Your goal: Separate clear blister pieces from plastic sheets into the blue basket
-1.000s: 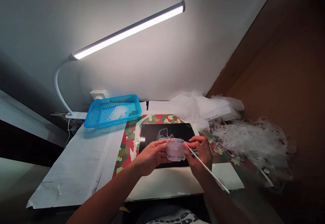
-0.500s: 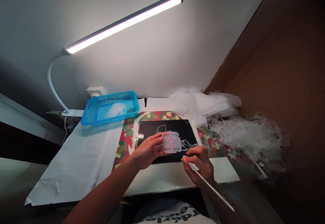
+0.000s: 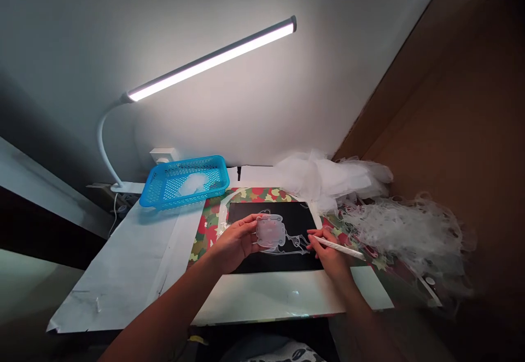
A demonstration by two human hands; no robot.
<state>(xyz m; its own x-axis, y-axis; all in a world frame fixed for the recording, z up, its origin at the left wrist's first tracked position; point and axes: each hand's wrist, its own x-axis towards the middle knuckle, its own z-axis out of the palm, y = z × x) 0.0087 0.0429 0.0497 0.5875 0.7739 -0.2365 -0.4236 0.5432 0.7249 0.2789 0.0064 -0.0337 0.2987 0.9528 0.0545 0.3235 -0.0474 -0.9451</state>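
Observation:
My left hand [image 3: 238, 246] grips a translucent, rounded-square flat piece [image 3: 270, 231] by its left edge, above a black mat [image 3: 262, 264]. Thin clear scrap strips [image 3: 293, 241] trail from the piece's right side and below it. Closed around a slim white pen-like tool [image 3: 341, 247], my right hand [image 3: 331, 258] is just right of these strips. The tool points left, with its thicker end out to the right. Whether its tip or my fingertips touch the strips, I cannot tell.
A blue perforated basket [image 3: 184, 203] at back left holds several translucent pieces [image 3: 192, 184]. White translucent sheets [image 3: 328, 179] and a heap of clear scraps [image 3: 410, 231] lie at right, beside a brown cardboard panel [image 3: 443, 105]. A lit lamp [image 3: 213, 58] hangs overhead.
My right hand has moved right and slightly up, away from the piece, and the tool now lies flatter. The piece is tilted differently in my left hand. The camera view has shifted.

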